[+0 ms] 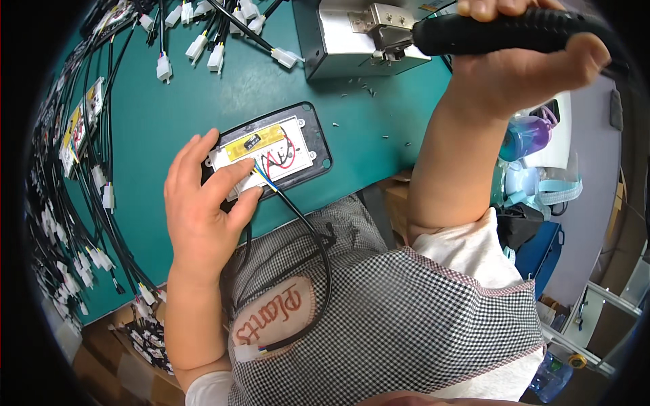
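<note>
A black plastic case (318,135) with rounded corners lies on the green table, a white circuit board (302,145) seated in it. A strip of yellow tape and a small black part sit on the board. My left hand (203,196) grips the case's left end, with a fingertip pressing on the board beside the wires and the thumb at the near edge. From there a black cable (313,233) runs down over my lap to a white connector (250,352). My right hand (504,74) is wrapped round a black electric screwdriver (481,32), its tip at a metal screw feeder (352,40).
Bundles of black cables (112,169) with white connectors cover the table's left side and far edge. Loose screws (369,89) lie near the feeder. A purple-and-blue bottle (528,137) stands at the right; a blue box (548,254) sits lower down.
</note>
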### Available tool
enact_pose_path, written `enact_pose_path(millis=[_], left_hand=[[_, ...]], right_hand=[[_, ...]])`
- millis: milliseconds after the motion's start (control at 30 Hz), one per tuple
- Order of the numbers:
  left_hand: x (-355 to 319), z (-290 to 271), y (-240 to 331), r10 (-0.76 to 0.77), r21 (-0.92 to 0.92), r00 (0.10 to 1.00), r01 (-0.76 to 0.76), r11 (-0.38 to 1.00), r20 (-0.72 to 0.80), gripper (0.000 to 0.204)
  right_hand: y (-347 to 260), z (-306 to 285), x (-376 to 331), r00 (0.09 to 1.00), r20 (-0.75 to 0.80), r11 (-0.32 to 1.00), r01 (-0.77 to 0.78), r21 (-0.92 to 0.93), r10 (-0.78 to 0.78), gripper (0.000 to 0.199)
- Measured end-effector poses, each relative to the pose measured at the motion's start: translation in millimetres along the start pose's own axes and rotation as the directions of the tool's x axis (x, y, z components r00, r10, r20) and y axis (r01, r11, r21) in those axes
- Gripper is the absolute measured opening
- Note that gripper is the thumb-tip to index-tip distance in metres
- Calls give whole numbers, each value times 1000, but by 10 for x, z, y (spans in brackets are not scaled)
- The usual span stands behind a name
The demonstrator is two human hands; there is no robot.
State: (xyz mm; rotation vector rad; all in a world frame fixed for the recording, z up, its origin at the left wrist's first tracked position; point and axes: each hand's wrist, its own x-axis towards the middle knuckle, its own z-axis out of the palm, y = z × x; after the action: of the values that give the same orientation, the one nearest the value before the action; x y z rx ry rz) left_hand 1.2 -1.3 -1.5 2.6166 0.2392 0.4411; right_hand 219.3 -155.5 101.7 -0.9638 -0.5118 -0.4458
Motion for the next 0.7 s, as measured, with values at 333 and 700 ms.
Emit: enact_pose_path(millis=[333,700], left_hand=[[-11,-105,-68,30,-52,996,-26,998,82,33],[-79,-176,309,-219,-891,873,452,27,436,27]], right_hand=[[-4,-441,-44,769,625,940,-297,167,132,80],[-242,-20,-555,684,692,644,-640,419,230,59]])
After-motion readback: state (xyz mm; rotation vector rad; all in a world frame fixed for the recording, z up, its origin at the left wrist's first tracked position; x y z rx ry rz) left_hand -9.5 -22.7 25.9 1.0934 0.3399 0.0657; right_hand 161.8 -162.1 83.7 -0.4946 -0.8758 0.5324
